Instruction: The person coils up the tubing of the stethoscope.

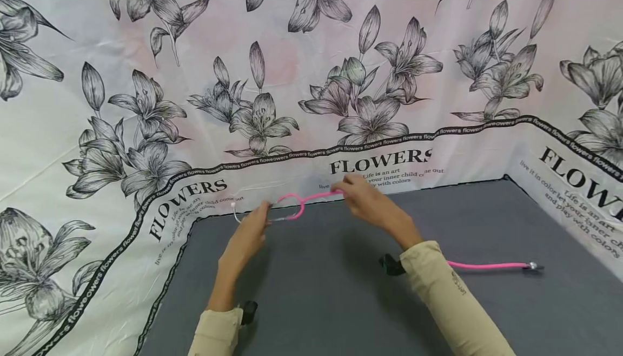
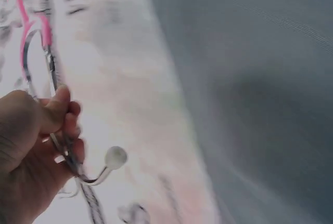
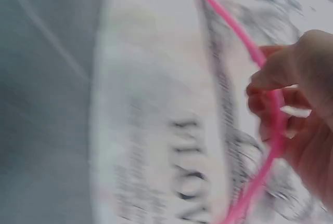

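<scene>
- Your left hand [image 1: 250, 230] grasps the stethoscope [image 1: 303, 203] by its metal ear tubes [image 1: 279, 219], with thumb and fingers curled round them.
- A pale ear tip [image 2: 116, 157] sticks out past your left hand on a bent end of the metal, clear of the fingers in the left wrist view.
- Your right hand [image 1: 365, 200] grasps the pink tubing [image 3: 239, 31], pinching it between thumb and fingers; in the right wrist view the tubing curves down past your fingertips.
- Between your two hands you have the pink fork where the tubing splits toward the metal, with a narrow loop beside your left hand.
- The stethoscope spans the far edge of the grey table [image 1: 311, 296] as your head camera sees it, in front of the hanging cloth [image 1: 292, 177].
- More pink tubing shows beyond your right sleeve [image 1: 445, 291], running right to the metal chest piece [image 1: 534, 267], which is seen against the table.
- Your left sleeve [image 1: 214, 334] is beige like the right; a dark object [image 1: 249, 311] shows at its cuff.
- The cloth bears black-line lilies, the word "FLOWERS" and a dark lettered band [image 1: 311, 153].
</scene>
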The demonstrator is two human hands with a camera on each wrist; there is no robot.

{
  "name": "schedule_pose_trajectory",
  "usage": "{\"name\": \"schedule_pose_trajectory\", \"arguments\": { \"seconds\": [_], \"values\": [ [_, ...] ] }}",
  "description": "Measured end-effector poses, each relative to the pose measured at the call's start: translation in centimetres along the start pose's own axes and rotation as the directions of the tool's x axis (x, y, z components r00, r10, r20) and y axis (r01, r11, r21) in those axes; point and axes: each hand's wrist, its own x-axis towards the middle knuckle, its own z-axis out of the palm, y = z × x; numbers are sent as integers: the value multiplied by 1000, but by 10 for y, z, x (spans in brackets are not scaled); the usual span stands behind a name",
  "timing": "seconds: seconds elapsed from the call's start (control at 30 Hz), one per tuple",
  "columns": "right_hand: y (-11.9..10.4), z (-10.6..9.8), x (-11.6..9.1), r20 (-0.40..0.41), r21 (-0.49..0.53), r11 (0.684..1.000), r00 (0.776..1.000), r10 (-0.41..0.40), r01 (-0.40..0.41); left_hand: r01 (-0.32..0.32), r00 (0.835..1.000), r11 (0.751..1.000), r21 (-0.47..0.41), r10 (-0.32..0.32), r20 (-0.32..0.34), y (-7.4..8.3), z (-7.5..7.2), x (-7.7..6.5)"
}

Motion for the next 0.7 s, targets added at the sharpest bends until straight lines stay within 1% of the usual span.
{"name": "schedule_pose_trajectory", "arguments": {
  "seconds": [0.07, 0.13, 0.17, 0.23, 0.3, 0.33, 0.37, 0.43, 0.47, 0.53, 0.6, 0.63, 0.7],
  "values": [
    [18, -20, 11, -119, -30, 999, 992, -40, 37, 4, 997, 999, -32, -7, -76, 11, -3, 32],
    [34, -38, 18, -236, -55, 998, 970, -55, 44, 6, 990, 997, -82, -17, -140, 22, -6, 64],
    [41, -45, 21, -299, -59, 997, 952, -61, 45, 1, 985, 994, -108, -20, -171, 29, -7, 78],
    [54, -58, 23, -408, -73, 996, 910, -77, 52, -41, 969, 988, -146, 4, -248, 41, -7, 103],
    [65, -66, 20, -495, -83, 995, 864, -88, 54, -88, 947, 982, -167, 31, -320, 52, -4, 120],
    [69, -69, 17, -525, -90, 994, 846, -94, 55, -112, 934, 979, -171, 45, -354, 56, -3, 126],
    [73, -72, 14, -545, -103, 993, 832, -100, 52, -135, 920, 977, -167, 61, -387, 60, -1, 130],
    [78, -74, 6, -576, -126, 992, 812, -98, 30, -164, 894, 976, -144, 86, -440, 64, 3, 136],
    [80, -73, 3, -585, -138, 990, 805, -94, 15, -174, 882, 977, -122, 99, -461, 65, 5, 138],
    [84, -70, -4, -594, -152, 988, 801, -79, -15, -175, 860, 983, -54, 126, -494, 67, 9, 141],
    [87, -64, -13, -601, -162, 986, 797, -57, -51, -162, 849, 987, 17, 149, -507, 68, 15, 142],
    [89, -61, -17, -606, -164, 984, 794, -46, -68, -156, 847, 986, 56, 163, -506, 70, 18, 142],
    [91, -55, -26, -603, -172, 979, 797, -16, -110, -143, 851, 983, 114, 181, -493, 75, 27, 141]
  ]
}}
